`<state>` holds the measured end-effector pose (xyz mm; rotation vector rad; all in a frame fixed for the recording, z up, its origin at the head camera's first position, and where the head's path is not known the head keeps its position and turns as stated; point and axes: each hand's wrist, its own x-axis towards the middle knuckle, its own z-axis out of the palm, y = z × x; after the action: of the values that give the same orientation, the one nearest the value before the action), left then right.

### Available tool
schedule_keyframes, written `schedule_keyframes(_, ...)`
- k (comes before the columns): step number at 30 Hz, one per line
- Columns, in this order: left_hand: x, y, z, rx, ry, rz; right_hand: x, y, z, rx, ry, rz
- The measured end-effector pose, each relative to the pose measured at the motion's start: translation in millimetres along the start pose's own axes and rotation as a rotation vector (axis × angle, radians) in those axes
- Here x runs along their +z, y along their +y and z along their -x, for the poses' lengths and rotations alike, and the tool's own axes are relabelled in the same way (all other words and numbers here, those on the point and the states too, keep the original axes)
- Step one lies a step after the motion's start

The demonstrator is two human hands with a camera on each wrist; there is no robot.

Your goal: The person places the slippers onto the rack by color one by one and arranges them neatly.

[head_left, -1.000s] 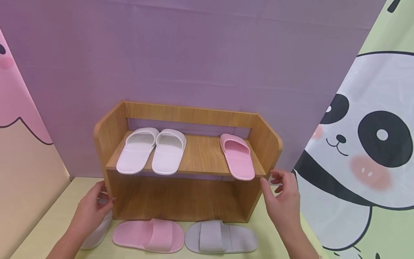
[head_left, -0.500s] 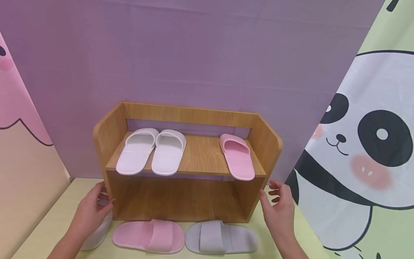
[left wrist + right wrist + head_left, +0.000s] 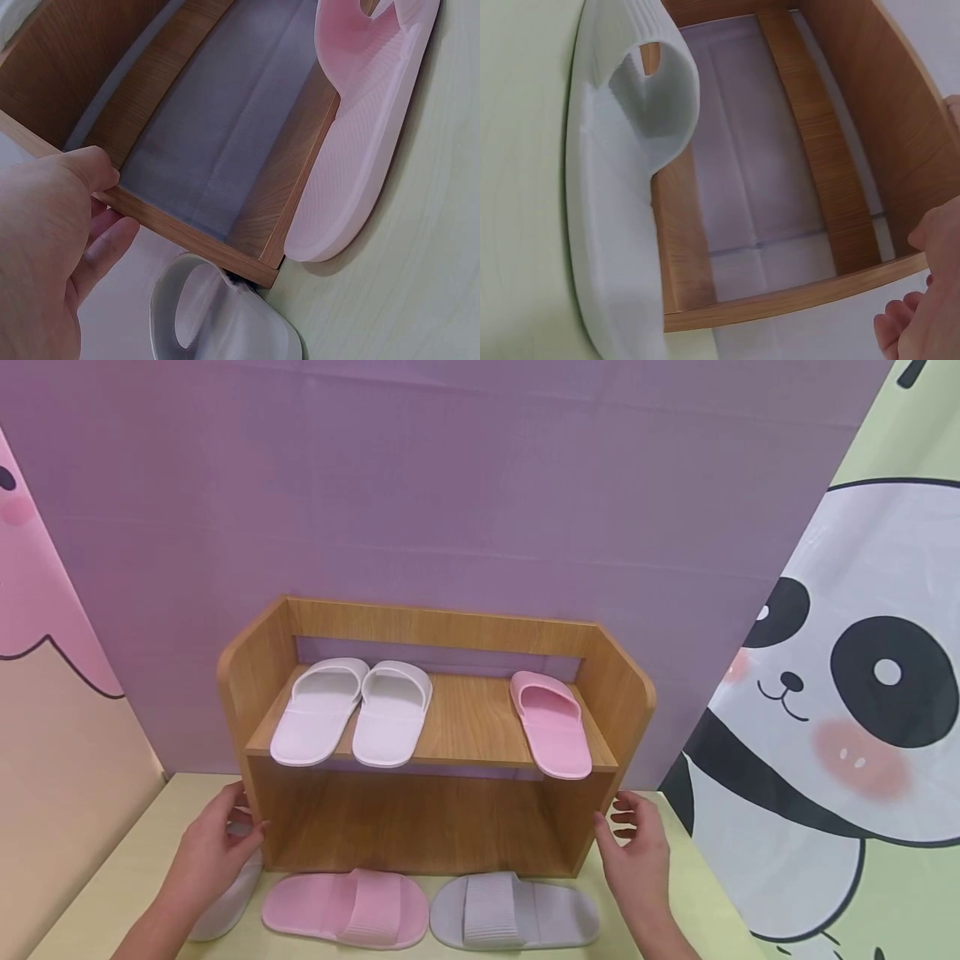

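A small wooden shoe rack stands against the backdrop. My left hand grips the front edge of its left side panel, thumb in front and fingers on the outer side. My right hand holds the right side panel's edge low down, thumb at the edge, fingers curled outside. On the upper shelf lie two white slippers at the left and a pink slipper at the right. In front of the rack lie another pink slipper and a grey slipper.
A light slipper lies beside the rack's left side, partly hidden by my left hand in the head view. Everything stands on a pale yellow table. A purple cloth hangs behind, and a panda-print cloth at the right.
My right hand has slid down along the rack's right side panel and slightly inward. The left hand, rack and slippers stay in place.
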<state>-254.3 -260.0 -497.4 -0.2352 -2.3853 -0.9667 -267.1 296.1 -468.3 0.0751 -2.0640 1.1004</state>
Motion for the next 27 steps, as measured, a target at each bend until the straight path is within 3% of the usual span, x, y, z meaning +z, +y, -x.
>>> schedule_keyframes(7, 0.8, -1.4, -0.4, 0.002, -0.001, 0.004, 5, 6, 0.2, 0.116, -0.088, 0.011)
schedule_keyframes(11, 1.2, -2.9, -1.0, 0.011, 0.003, 0.018, 9, 10, 0.7, 0.176, -0.089, 0.018)
schedule_keyframes(17, 0.9, -3.4, -1.3, 0.001, -0.008, 0.012, 12, 12, 3.1, 0.161, -0.019, 0.023)
schedule_keyframes(27, -0.3, -0.4, -1.2, 0.002, -0.008, 0.003, 13, 15, 3.5, 0.081, 0.026, 0.051)
